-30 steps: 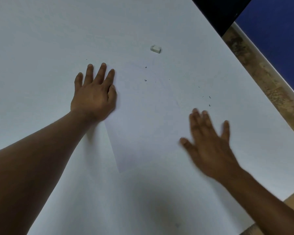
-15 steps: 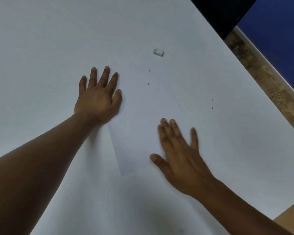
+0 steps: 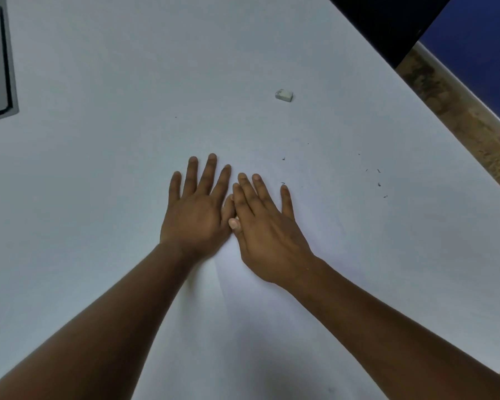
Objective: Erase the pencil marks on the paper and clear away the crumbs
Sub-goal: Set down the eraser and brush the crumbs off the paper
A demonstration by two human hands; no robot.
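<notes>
From the head view, the left hand (image 3: 195, 210) lies flat with fingers straight on the left edge of the paper (image 3: 315, 232), and the right hand (image 3: 267, 226) lies flat just beside it, thumbs touching; neither grip holds anything, and the eraser (image 3: 284, 95) sits well apart on the table (image 3: 98, 82). Crumbs (image 3: 378, 184) remain scattered to the right, with two nearer the right fingertips (image 3: 285, 189). To clear them well, I judge the left hand should pin the sheet while the right sweeps outward lightly, palm low, toward the table's right edge.
</notes>
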